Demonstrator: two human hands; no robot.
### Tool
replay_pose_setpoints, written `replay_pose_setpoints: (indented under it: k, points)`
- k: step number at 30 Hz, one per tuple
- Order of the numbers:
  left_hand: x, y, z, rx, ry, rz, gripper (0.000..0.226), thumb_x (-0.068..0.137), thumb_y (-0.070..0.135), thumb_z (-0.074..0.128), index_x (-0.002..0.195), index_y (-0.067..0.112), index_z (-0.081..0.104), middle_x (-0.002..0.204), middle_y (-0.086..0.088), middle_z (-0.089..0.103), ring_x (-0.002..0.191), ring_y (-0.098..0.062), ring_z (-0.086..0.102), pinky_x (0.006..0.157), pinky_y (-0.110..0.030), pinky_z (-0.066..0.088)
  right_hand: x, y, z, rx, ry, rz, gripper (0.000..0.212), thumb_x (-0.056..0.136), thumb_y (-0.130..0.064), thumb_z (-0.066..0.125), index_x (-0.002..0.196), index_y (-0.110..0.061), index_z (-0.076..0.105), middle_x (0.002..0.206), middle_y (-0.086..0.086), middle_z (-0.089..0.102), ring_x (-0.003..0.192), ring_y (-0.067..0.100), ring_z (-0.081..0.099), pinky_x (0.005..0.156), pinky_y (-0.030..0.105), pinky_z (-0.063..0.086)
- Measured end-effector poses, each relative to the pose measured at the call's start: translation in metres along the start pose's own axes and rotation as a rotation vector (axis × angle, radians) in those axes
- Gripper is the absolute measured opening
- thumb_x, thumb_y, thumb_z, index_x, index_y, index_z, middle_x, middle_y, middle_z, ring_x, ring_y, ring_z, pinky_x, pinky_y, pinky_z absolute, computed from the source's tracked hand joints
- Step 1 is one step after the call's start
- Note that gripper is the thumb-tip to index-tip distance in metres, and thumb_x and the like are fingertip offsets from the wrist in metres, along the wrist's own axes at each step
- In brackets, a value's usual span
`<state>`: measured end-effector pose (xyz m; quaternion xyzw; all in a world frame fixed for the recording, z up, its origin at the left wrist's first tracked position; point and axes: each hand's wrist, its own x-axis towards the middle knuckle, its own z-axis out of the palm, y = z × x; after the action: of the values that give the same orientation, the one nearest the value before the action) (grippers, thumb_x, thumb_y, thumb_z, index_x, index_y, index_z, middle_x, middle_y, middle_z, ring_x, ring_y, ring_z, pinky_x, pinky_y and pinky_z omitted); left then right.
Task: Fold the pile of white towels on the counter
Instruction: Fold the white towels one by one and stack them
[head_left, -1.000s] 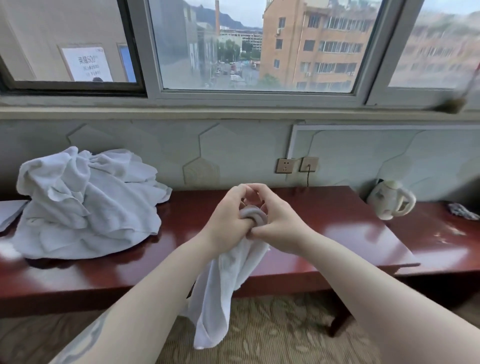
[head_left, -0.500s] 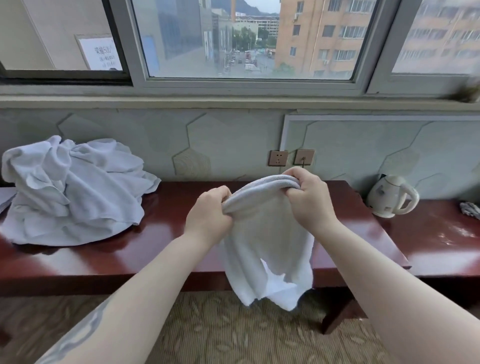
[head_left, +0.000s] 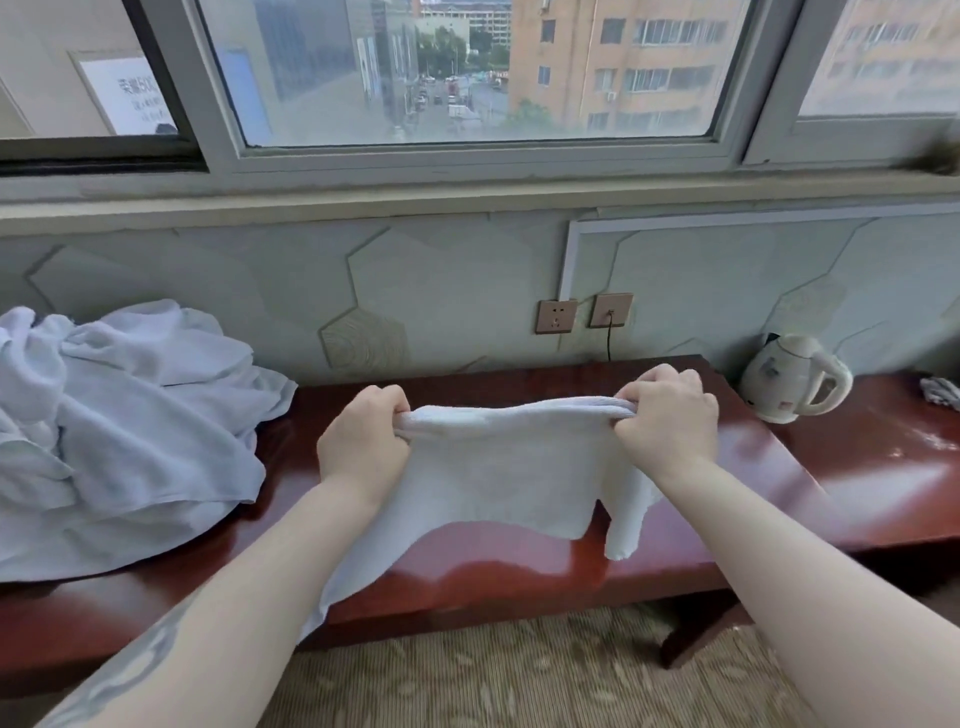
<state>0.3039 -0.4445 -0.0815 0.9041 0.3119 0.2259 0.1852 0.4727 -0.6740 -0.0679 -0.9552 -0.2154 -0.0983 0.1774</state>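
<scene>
A small white towel (head_left: 509, 467) hangs stretched between my two hands above the dark red counter (head_left: 519, 571). My left hand (head_left: 363, 447) grips its left top corner and my right hand (head_left: 667, 421) grips its right top corner. The top edge runs almost level and the cloth droops below, its lower edge uneven, with a tail hanging under my right wrist. A crumpled pile of white towels (head_left: 119, 436) lies on the counter at the left, apart from my hands.
A white electric kettle (head_left: 795, 376) stands at the back right on a lower red surface (head_left: 893, 457). Two wall sockets (head_left: 584, 314) sit above the counter, one with a cord. A small crumpled cloth (head_left: 940, 391) lies far right. Patterned carpet (head_left: 519, 675) lies below the counter's front edge.
My hands have moved apart from a bunched grip, spreading the towel wide between them. The towel has risen from hanging below the counter's edge to above its top.
</scene>
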Motion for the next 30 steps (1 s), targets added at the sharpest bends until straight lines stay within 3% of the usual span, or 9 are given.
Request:
replay_pose_setpoints:
  k: [3, 5, 8, 13, 18, 22, 24, 27, 30]
  points:
    - [0.01, -0.013, 0.017, -0.115, -0.125, -0.111, 0.018, 0.071, 0.008, 0.068, 0.068, 0.018, 0.053, 0.072, 0.0, 0.059, 0.073, -0.026, 0.056, 0.055, -0.032, 0.038, 0.007, 0.003, 0.02, 0.164, -0.145, 0.12, 0.015, 0.073, -0.011, 0.068, 0.076, -0.025, 0.067, 0.093, -0.004, 0.061, 0.087, 0.021, 0.057, 0.062, 0.026, 0.037]
    - [0.018, -0.016, 0.029, -0.22, -0.158, -0.19, 0.018, 0.071, 0.002, 0.066, 0.068, 0.013, 0.052, 0.069, -0.004, 0.062, 0.066, -0.028, 0.064, 0.059, -0.039, 0.051, 0.015, 0.007, 0.031, 0.23, -0.22, 0.2, 0.016, 0.07, -0.014, 0.074, 0.071, -0.024, 0.062, 0.082, -0.005, 0.063, 0.071, 0.014, 0.058, 0.049, 0.022, 0.035]
    - [0.035, -0.016, 0.05, -0.407, -0.191, -0.331, 0.017, 0.076, -0.01, 0.054, 0.075, 0.006, 0.05, 0.076, -0.008, 0.063, 0.057, -0.021, 0.07, 0.061, -0.049, 0.058, 0.041, 0.012, 0.046, 0.271, -0.356, 0.242, 0.02, 0.069, -0.015, 0.078, 0.07, -0.023, 0.061, 0.073, -0.006, 0.062, 0.065, 0.01, 0.055, 0.047, 0.022, 0.033]
    - [0.073, -0.017, 0.09, -0.271, -0.157, -0.339, 0.018, 0.074, -0.002, 0.06, 0.082, 0.013, 0.055, 0.082, -0.001, 0.063, 0.079, -0.024, 0.061, 0.062, -0.033, 0.046, 0.095, 0.018, 0.078, 0.122, -0.561, 0.186, 0.021, 0.071, -0.007, 0.072, 0.081, -0.019, 0.058, 0.085, 0.0, 0.061, 0.081, 0.021, 0.057, 0.051, 0.022, 0.034]
    - [0.122, -0.021, 0.133, -0.045, -0.272, -0.311, 0.02, 0.082, 0.001, 0.052, 0.097, 0.013, 0.059, 0.103, -0.008, 0.063, 0.096, -0.029, 0.057, 0.078, -0.035, 0.045, 0.156, 0.018, 0.116, -0.181, -0.754, 0.051, 0.033, 0.078, -0.007, 0.065, 0.108, -0.013, 0.056, 0.116, 0.007, 0.053, 0.105, 0.029, 0.058, 0.075, 0.03, 0.046]
    - [0.164, -0.014, 0.168, 0.081, -0.362, -0.291, 0.042, 0.086, -0.002, 0.049, 0.125, 0.013, 0.051, 0.134, -0.012, 0.048, 0.117, -0.031, 0.05, 0.091, -0.035, 0.041, 0.201, 0.01, 0.149, -0.204, -0.688, -0.022, 0.032, 0.087, -0.004, 0.051, 0.119, -0.008, 0.051, 0.125, 0.013, 0.043, 0.11, 0.034, 0.053, 0.079, 0.034, 0.043]
    - [0.178, -0.01, 0.184, 0.03, -0.404, -0.249, 0.066, 0.086, -0.007, 0.049, 0.147, 0.016, 0.036, 0.16, -0.003, 0.022, 0.136, -0.024, 0.038, 0.088, -0.025, 0.038, 0.215, 0.009, 0.166, -0.062, -0.642, -0.018, 0.052, 0.086, 0.002, 0.048, 0.136, -0.012, 0.042, 0.14, 0.014, 0.035, 0.113, 0.036, 0.051, 0.081, 0.035, 0.044]
    - [0.184, -0.01, 0.208, -0.045, -0.392, -0.189, 0.078, 0.086, -0.013, 0.046, 0.154, 0.02, 0.025, 0.164, 0.01, -0.004, 0.142, -0.016, 0.031, 0.082, -0.021, 0.039, 0.21, 0.018, 0.187, 0.152, -0.589, -0.144, 0.079, 0.079, 0.006, 0.048, 0.15, -0.023, 0.03, 0.162, 0.0, 0.011, 0.131, 0.028, 0.042, 0.081, 0.026, 0.039]
    - [0.158, -0.012, 0.234, -0.041, -0.374, -0.237, 0.067, 0.092, -0.003, 0.049, 0.152, 0.018, 0.029, 0.165, 0.006, 0.002, 0.144, -0.02, 0.028, 0.1, -0.027, 0.039, 0.173, 0.033, 0.208, 0.217, -0.499, -0.26, 0.055, 0.079, 0.004, 0.051, 0.129, -0.019, 0.055, 0.143, -0.004, 0.044, 0.123, 0.023, 0.046, 0.082, 0.026, 0.038]
